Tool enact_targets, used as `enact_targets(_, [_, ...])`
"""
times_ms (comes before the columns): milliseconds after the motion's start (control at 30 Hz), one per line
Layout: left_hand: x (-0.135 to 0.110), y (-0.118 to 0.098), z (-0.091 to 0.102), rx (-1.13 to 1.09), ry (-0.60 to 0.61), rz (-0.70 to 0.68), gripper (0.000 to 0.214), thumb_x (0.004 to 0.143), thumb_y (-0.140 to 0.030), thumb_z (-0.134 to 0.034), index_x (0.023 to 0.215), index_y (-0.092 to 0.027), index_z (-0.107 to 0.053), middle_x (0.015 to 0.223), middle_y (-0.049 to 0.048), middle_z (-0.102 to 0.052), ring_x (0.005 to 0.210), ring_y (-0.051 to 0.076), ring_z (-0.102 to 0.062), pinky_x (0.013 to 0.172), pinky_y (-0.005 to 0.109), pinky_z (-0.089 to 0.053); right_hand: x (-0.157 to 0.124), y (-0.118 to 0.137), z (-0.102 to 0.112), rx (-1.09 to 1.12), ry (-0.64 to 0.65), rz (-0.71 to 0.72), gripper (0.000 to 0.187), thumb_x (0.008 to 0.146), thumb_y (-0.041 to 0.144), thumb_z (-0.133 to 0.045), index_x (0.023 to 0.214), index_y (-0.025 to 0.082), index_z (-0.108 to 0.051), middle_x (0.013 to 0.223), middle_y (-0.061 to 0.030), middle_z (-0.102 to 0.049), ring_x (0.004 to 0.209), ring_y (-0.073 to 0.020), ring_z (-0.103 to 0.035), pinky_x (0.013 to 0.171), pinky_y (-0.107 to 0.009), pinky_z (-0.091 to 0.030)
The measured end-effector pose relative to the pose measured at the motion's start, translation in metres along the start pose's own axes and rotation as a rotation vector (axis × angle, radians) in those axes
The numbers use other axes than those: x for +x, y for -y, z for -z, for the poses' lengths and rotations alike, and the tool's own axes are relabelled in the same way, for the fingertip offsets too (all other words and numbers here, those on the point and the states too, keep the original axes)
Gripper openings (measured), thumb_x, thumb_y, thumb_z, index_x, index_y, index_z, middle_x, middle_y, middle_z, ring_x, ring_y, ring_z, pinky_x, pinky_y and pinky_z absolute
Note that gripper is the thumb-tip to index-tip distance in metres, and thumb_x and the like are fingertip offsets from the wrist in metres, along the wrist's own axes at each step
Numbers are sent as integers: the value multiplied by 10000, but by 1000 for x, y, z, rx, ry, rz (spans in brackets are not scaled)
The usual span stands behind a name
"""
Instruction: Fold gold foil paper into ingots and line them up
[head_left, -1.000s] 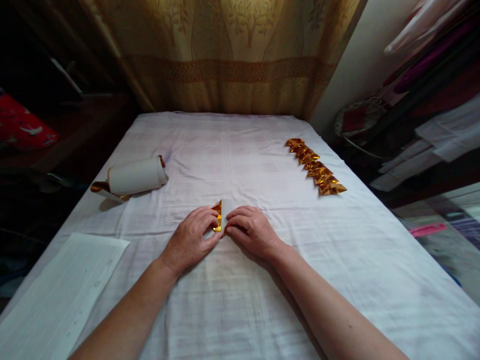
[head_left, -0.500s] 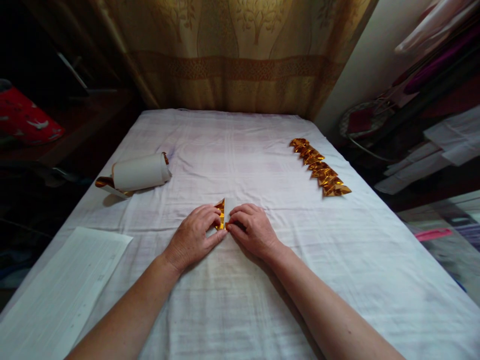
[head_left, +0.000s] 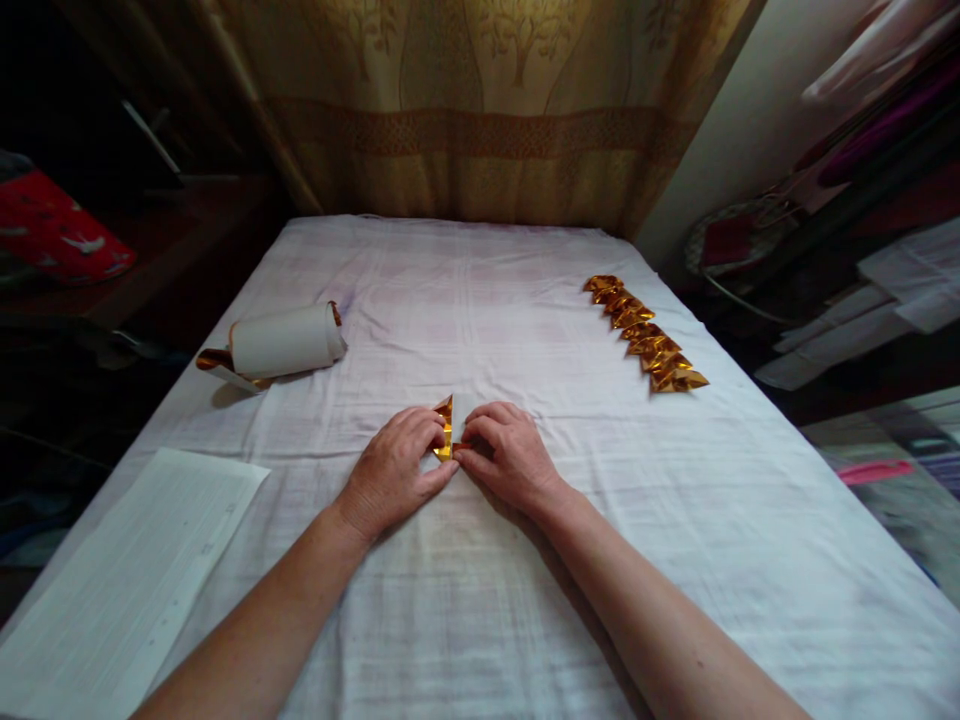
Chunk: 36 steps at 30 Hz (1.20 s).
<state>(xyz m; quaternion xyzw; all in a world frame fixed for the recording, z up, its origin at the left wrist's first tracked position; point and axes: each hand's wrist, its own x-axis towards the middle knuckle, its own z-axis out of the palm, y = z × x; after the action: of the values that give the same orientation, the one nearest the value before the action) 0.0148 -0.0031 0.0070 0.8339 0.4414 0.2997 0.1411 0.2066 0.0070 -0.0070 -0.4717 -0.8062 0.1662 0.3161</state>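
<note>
Between my hands, on the white cloth, lies a small piece of gold foil paper (head_left: 447, 420), partly folded, with a pale underside showing beside the shiny part. My left hand (head_left: 401, 460) presses its left side, fingers curled and thumb at the near edge. With thumb and fingertips together, my right hand (head_left: 506, 452) pinches the lower right part of the same paper. The fingers hide much of it. Farther off to the right, several folded gold foil pieces (head_left: 645, 335) lie in an overlapping row.
A white roll (head_left: 285, 338) with gold lining rests at the left. Nearer on the left is a white printed sheet (head_left: 142, 570). The cloth-covered surface (head_left: 465, 290) ends at a patterned curtain (head_left: 480, 140). A red patterned object (head_left: 64, 230) stands beyond the left edge.
The pale strip seen right of the gold part is largely gone from sight as the paper's right side is folded over. Both hands keep their places; the view shifts slightly.
</note>
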Motion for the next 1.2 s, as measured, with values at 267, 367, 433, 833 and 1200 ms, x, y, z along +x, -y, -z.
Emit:
enact_targets(267, [0, 0, 0, -11, 19, 24, 114, 802, -197, -669, 840, -223, -564, 1052, 49, -674, 1116, 233, -601, 1020, 435, -485, 1, -6, -2, 45, 35, -2, 80, 843, 138, -660, 855, 214, -684, 957, -34, -694, 943, -200, -601, 872, -356, -417])
enact_targets(367, [0, 0, 0, -11, 19, 23, 117, 805, -192, -665, 816, -223, -552, 1041, 49, -672, 1098, 229, -604, 1006, 429, -493, 0, -9, -4, 38, 31, 6, 120, 863, 124, -613, 870, 217, -688, 973, -44, -694, 951, -201, -599, 869, -354, -423])
enact_targets(433, [0, 0, 0, -5, 19, 20, 122, 800, -189, -668, 808, -222, -551, 1040, 50, -671, 1098, 229, -604, 1004, 428, -492, 0, -9, -5, 25, 28, 8, 134, 868, 117, -598, 875, 217, -687, 975, -48, -696, 946, -202, -599, 860, -352, -424])
enact_targets(833, [-1, 0, -1, -17, 12, 18, 159, 787, -186, -694, 822, -219, -543, 1045, 49, -667, 1093, 229, -602, 1007, 423, -488, 0, -2, -2, -24, 3, 20, 119, 803, 252, -758, 871, 213, -668, 951, -44, -687, 932, -209, -598, 830, -354, -412])
enact_targets(1200, [0, -3, -2, 7, -9, 27, 195, 719, -123, -642, 836, -233, -531, 1039, 57, -662, 1094, 246, -606, 991, 439, -511, 1, -6, -4, 3, 14, 19, 121, 873, 135, -594, 869, 217, -682, 954, -49, -695, 931, -207, -603, 868, -368, -422])
